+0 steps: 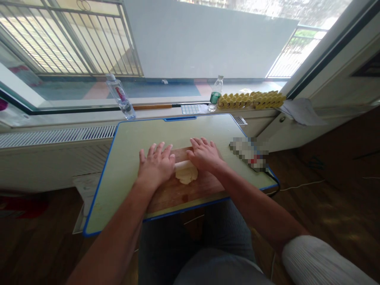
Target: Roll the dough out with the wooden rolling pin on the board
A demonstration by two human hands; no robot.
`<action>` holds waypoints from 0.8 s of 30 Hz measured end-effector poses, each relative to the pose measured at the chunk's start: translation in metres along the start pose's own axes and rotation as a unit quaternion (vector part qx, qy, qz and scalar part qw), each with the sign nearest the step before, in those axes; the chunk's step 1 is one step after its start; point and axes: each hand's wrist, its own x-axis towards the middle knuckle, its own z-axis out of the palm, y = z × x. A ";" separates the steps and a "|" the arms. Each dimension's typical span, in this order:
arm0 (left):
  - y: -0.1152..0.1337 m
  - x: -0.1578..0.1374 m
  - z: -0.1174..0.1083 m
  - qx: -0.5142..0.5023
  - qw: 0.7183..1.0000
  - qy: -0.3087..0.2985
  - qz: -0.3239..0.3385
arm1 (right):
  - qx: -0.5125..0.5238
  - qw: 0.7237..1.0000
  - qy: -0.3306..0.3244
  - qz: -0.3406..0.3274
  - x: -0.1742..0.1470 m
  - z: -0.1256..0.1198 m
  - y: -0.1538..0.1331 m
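A flattened piece of pale dough (187,175) lies on a wooden board (190,194) in front of me. Across the dough's far edge runs a short white rod, seemingly a rolling pin (183,164), whose ends are hidden under my hands. My left hand (157,163) lies palm down over its left end, fingers stretched and spread. Over the right end rests my right hand (205,154), also palm down with its fingers extended forward. Neither hand has its fingers wrapped round the rod.
Under the board is a pale folding table (118,174) with a blue edge. A blurred-out object (249,154) with a black cable lies at its right. On the windowsill stand two plastic bottles (121,97) and yellow egg trays (252,99). A radiator (56,136) is at the left.
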 end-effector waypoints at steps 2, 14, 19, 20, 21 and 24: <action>0.002 -0.006 0.000 0.000 1.000 0.001 0.000 | -0.008 1.000 0.007 -0.008 -0.010 0.000 0.000; 0.007 -0.039 0.010 -0.009 0.998 0.060 0.018 | -0.019 0.998 0.054 -0.013 -0.040 0.009 -0.004; 0.006 -0.031 0.005 -0.004 0.999 0.045 0.019 | -0.022 0.999 0.039 -0.018 -0.036 0.006 -0.005; 0.008 -0.037 0.006 -0.005 0.999 0.047 0.023 | -0.019 0.999 0.038 -0.024 -0.044 0.004 -0.004; 0.009 -0.045 0.008 -0.008 0.998 0.050 0.028 | -0.016 0.999 0.033 -0.029 -0.051 0.003 -0.003; 0.013 -0.063 0.012 -0.018 0.998 0.051 0.036 | -0.011 0.999 0.011 -0.039 -0.060 -0.005 0.000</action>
